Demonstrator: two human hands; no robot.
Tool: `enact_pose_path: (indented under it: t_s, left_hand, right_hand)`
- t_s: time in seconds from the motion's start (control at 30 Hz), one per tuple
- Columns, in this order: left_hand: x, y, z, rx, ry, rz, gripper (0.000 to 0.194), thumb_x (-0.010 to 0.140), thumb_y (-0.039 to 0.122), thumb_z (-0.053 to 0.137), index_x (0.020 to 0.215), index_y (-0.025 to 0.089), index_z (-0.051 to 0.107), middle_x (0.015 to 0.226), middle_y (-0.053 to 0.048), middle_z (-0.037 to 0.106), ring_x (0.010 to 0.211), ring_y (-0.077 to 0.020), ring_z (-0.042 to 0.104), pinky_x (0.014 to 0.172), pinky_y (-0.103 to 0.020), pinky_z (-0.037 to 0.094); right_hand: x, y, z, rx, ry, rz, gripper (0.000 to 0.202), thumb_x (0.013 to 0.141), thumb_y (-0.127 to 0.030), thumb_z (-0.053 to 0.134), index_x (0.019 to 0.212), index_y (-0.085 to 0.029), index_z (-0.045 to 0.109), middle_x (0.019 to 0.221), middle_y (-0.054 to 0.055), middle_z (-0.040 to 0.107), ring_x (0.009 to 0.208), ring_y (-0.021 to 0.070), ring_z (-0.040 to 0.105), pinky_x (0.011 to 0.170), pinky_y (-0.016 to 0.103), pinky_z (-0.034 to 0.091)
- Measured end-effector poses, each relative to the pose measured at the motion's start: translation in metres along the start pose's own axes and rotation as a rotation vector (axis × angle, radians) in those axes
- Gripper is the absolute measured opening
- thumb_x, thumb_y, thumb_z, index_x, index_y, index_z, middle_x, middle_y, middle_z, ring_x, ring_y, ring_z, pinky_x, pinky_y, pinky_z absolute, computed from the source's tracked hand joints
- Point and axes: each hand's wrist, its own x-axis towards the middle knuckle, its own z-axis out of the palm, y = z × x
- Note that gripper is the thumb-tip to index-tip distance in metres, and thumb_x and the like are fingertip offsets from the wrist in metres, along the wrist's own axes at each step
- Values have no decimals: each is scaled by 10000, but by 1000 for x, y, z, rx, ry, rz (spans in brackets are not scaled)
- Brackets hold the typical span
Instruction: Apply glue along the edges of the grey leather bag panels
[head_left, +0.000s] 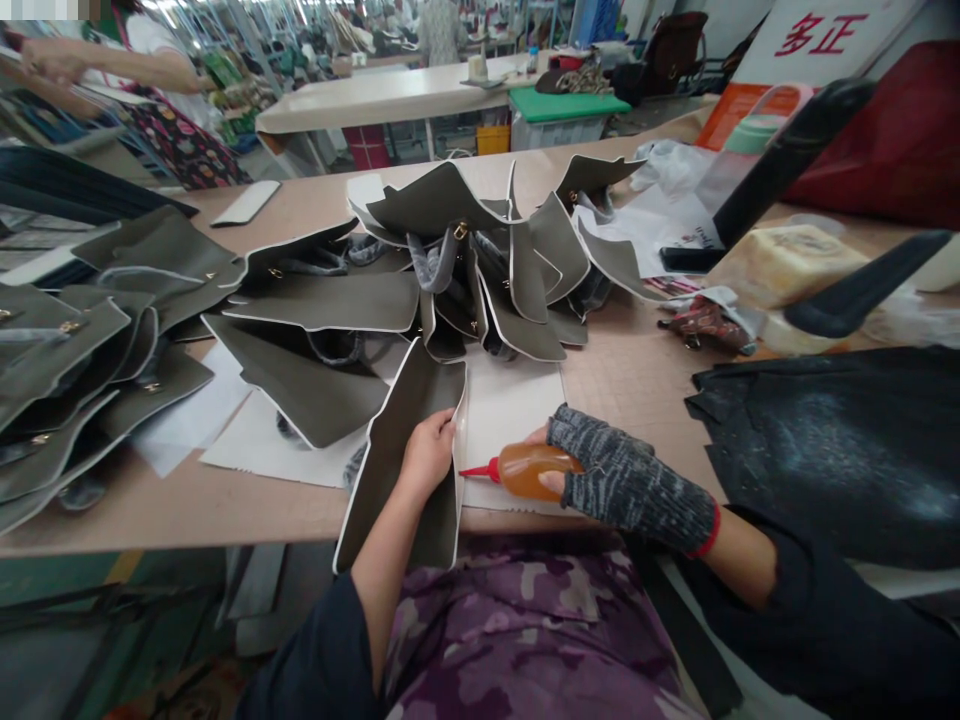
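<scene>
A folded olive-grey leather piece point(397, 440) with white edges stands at the table's front edge. My bare left hand point(430, 455) grips it near its right-hand edge, fingers closed over the leather. My right hand point(600, 475), in a dark grey knitted fingerless glove with a red cuff, is wrapped round a bottle point(525, 471) of amber liquid. The bottle lies sideways, its red nozzle pointing left, with the tip at or very near the right edge of the leather piece. Pale card point(514, 400) lies beneath on the table.
Similar leather pieces point(322, 300) with gold fittings and wrapped handles spread behind, with a stack point(67, 380) at far left. Black sheets point(832, 450) lie right, below a dark angled tool point(870, 285) and a yellowish block point(795, 262). Another person point(161, 90) stands at the back left.
</scene>
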Motion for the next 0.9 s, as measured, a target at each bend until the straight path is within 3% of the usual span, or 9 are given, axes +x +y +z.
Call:
enact_pose_path:
  t_s: [0.23, 0.63, 0.77, 0.9]
  left_hand:
    - [0, 0, 1, 9, 12, -9, 320, 829, 181, 444, 1076, 102, 633, 1092, -116, 666, 1023, -199, 601, 910, -295, 427]
    - [1, -5, 5, 26, 29, -35, 328, 830, 193, 451, 1097, 114, 624, 1097, -107, 665, 1029, -189, 601, 916, -284, 433]
    - [-1, -4, 5, 50, 44, -46, 325, 833, 195, 451, 1100, 131, 625, 1055, -93, 680, 983, -185, 619, 885, -285, 457]
    - [-6, -1, 3, 97, 63, -55, 321, 840, 212, 455, 1110, 153, 620, 945, -75, 703, 823, -175, 653, 780, -295, 504]
  right_hand:
    - [-12, -1, 6, 44, -1, 21, 312, 753, -335, 534, 1032, -202, 579, 974, 68, 628, 886, 249, 592, 785, 390, 474]
    - [-24, -1, 10, 197, -107, 80, 336, 729, -360, 533, 1017, -200, 603, 956, 70, 635, 873, 255, 588, 774, 413, 449]
    - [-22, 15, 10, 452, -164, 177, 358, 699, -377, 604, 1002, -188, 602, 921, 59, 653, 824, 224, 605, 726, 352, 464]
    - [-29, 33, 7, 957, -260, 392, 343, 652, -374, 630, 938, -184, 620, 867, 62, 683, 758, 223, 642, 641, 322, 486]
